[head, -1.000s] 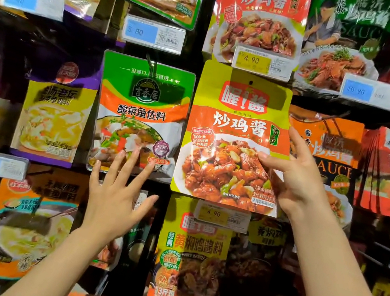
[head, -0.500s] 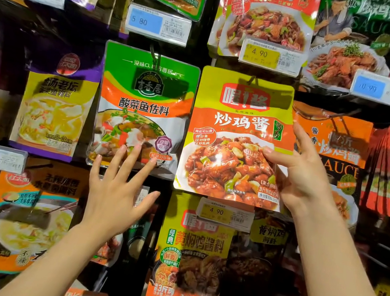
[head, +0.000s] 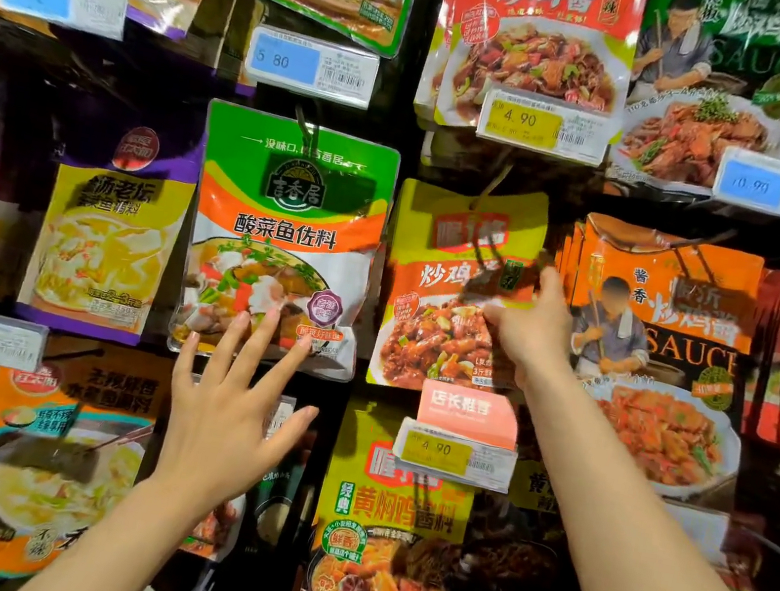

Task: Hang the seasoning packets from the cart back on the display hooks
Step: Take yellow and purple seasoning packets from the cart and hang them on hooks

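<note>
A yellow and orange chicken-sauce packet (head: 436, 314) hangs on a wire hook (head: 493, 188) in the middle of the display. My right hand (head: 535, 331) pinches its right edge, thumb on the front and index finger pointing up; the hand is blurred. To its left hangs a green and orange fish-seasoning packet (head: 284, 235). My left hand (head: 226, 412) is spread flat, fingertips touching that packet's bottom edge. The cart is out of view.
Hanging packets crowd every side: purple and yellow ones (head: 105, 245) at left, orange sauce packets (head: 671, 345) at right, more rows above and below. A yellow price tag (head: 453, 455) with a pink label (head: 467, 408) sticks out in front of the chicken-sauce packet's lower edge.
The chicken-sauce packet has slid back along its hook, now behind the price tag. My right hand went with it. My left hand stayed at the green packet's bottom.
</note>
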Motion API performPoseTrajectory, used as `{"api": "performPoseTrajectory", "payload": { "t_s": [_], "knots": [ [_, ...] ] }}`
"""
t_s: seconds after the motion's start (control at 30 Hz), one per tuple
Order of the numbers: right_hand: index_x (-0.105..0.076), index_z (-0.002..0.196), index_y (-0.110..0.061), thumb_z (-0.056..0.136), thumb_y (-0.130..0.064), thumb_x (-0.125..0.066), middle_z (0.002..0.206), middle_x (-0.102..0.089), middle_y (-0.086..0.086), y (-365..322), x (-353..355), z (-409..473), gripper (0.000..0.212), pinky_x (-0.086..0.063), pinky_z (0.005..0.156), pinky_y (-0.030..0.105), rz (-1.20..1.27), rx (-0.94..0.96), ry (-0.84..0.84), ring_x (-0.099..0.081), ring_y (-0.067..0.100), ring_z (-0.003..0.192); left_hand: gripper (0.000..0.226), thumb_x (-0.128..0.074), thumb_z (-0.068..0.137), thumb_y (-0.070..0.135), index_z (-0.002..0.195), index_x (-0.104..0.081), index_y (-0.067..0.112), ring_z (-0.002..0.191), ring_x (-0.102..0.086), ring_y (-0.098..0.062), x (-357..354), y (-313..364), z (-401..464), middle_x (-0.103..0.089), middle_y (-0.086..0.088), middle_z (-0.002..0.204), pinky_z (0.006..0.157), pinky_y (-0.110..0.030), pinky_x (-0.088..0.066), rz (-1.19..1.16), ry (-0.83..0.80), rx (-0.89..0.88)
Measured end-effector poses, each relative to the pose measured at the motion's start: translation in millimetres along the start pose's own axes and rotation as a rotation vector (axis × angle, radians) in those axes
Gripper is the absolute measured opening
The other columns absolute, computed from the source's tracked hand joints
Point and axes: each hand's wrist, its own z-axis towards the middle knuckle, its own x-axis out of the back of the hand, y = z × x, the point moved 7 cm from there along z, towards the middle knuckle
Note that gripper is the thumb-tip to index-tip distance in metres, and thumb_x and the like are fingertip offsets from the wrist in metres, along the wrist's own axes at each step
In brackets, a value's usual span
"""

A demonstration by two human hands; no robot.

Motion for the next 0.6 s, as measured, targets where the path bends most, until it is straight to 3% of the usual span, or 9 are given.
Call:
{"api": "performPoseTrajectory", "payload": {
  "t_s": [0.1,0.17,0.23,0.33,0.43,0.53,0.6],
  "knots": [
    [-0.026,0.149,-0.017,0.092,-0.017,-0.066,0.122,-0.061,0.016,7.2,-8.8,5.4,0.069,-0.039,0.073,0.035,-0.231,0.017,-0.041,-0.058,0.037,0.107,0.063,-0.038,0.089,0.061,0.144,-0.049,0.031,0.145,-0.031,-0.030,0.1,0.4,0.4,-0.031,-0.006,0.159,0.113,-0.059,-0.016,-0.001,0.018,-0.005],
    [-0.020,0.149,-0.015,0.094,-0.018,-0.063,0.117,-0.062,0.018,10.1,-10.8,4.8,0.070,-0.038,0.069,0.035,-0.322,0.041,-0.072,-0.058,0.035,0.096,0.063,-0.036,0.090,0.062,0.144,-0.048,0.031,0.145,-0.031,-0.029,-1.4,0.5,-0.4,-0.031,-0.006,0.159,0.113,-0.059,-0.017,0.011,0.018,-0.003],
    [-0.016,0.153,-0.017,0.094,-0.020,-0.064,0.118,-0.062,0.016,12.7,-10.0,5.3,0.076,-0.039,0.069,0.035,-0.367,0.079,-0.078,-0.059,0.034,0.100,0.063,-0.029,0.093,0.065,0.145,-0.047,0.032,0.145,-0.030,-0.029,-1.5,0.5,-0.3,-0.031,-0.006,0.160,0.113,-0.058,-0.017,0.014,0.008,-0.004],
    [-0.016,0.154,-0.019,0.093,-0.023,-0.067,0.138,-0.053,0.013,12.0,-10.4,-1.9,0.080,-0.045,0.086,0.041,-0.389,0.119,-0.137,-0.053,0.034,0.121,0.065,-0.021,0.095,0.066,0.146,-0.045,0.033,0.146,-0.028,-0.029,-2.9,0.2,0.0,-0.029,-0.005,0.161,0.113,-0.057,-0.015,-0.001,-0.048,-0.005],
    [-0.014,0.156,-0.020,0.093,-0.026,-0.067,0.156,-0.033,0.009,8.0,-8.5,-20.7,0.083,-0.037,0.106,0.041,-0.377,0.157,-0.196,-0.038,0.029,0.139,0.065,-0.017,0.096,0.068,0.146,-0.043,0.036,0.146,-0.025,-0.027,-3.5,-2.3,1.0,-0.027,-0.003,0.161,0.113,-0.054,-0.013,-0.048,-0.119,-0.014],
    [-0.024,0.155,-0.020,0.094,-0.024,-0.065,0.158,-0.029,0.002,-3.2,-0.4,-47.9,0.074,-0.030,0.113,0.036,-0.406,0.231,-0.186,-0.031,0.022,0.143,0.063,-0.026,0.095,0.067,0.148,-0.040,0.035,0.146,-0.023,-0.022,2.0,-6.0,3.0,-0.025,-0.001,0.162,0.114,-0.052,-0.012,-0.161,-0.150,-0.026],
    [-0.039,0.147,-0.019,0.093,-0.023,-0.065,0.150,-0.040,0.000,-15.4,9.5,-74.7,0.059,-0.032,0.110,0.032,-0.402,0.309,-0.134,-0.039,0.018,0.137,0.057,-0.039,0.094,0.055,0.145,-0.043,0.030,0.143,-0.031,-0.021,16.4,-11.6,-1.8,-0.032,-0.003,0.158,0.114,-0.053,-0.018,-0.320,-0.079,-0.012]
  ]
}}
